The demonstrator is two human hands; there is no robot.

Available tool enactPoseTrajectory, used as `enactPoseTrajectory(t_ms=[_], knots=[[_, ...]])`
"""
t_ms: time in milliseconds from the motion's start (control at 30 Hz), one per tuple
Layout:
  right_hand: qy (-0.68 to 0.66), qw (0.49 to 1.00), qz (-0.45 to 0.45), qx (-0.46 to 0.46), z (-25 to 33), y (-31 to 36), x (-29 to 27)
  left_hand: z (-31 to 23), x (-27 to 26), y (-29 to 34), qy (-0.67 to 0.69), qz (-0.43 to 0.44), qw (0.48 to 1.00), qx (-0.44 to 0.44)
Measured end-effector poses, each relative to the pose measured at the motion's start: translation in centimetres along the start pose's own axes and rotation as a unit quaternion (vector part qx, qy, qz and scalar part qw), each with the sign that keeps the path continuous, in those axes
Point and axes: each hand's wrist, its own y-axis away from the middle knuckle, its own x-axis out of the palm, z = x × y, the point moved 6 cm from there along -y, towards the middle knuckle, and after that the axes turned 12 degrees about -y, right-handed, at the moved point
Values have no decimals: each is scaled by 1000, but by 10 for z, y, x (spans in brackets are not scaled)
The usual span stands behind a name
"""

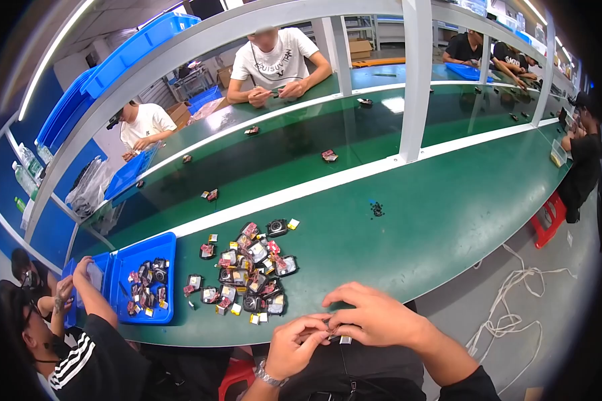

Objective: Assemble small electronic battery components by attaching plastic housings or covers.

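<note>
Small-part handling at a green-topped workbench [435,207], as seen by a bystander. The left hand [295,344], thumb and fingertips brought together, appears clamped on a small electronic module [334,336]; the right hand [373,319] meets it there, thumb and forefinger pinched at the same piece, its other fingers raised. The module lies between the two sets of fingertips, at the bench's near edge, and is largely covered by them. Ahead and to the left of the left hand is a loose heap of black-cased modules [247,271]; farther left is a blue plastic tray [172,294] holding more. Judged by the heap, the piece should be light, its casing stiff and rather smooth, its tabs and wrapped parts thin and easily torn. The casing's rim would offer the safest hold, pinched lightly, clear of the tabs.
</note>
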Motion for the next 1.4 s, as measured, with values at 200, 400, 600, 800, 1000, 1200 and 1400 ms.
enactPoseTrajectory(t_ms=[200,400,600,800,1000,1200,1400], knots=[[-17,998,-53,-19,-3,5,5,-1,-2,0,11,-19,1000,-4],[-65,993,-92,-17,-8,7,6,5,-4,0,33,-29,999,-14],[-43,988,-149,-22,-9,8,5,6,-2,-8,70,-58,996,-23],[-17,988,-147,-34,-1,7,2,-1,-2,-8,23,-57,998,0],[12,994,-101,-32,1,6,0,-2,3,-8,29,-24,999,24],[28,997,-60,-33,-7,-2,1,1,0,-13,21,-10,1000,-2],[5,995,-102,4,-28,-2,-6,1,-5,-40,-17,48,997,-60]])
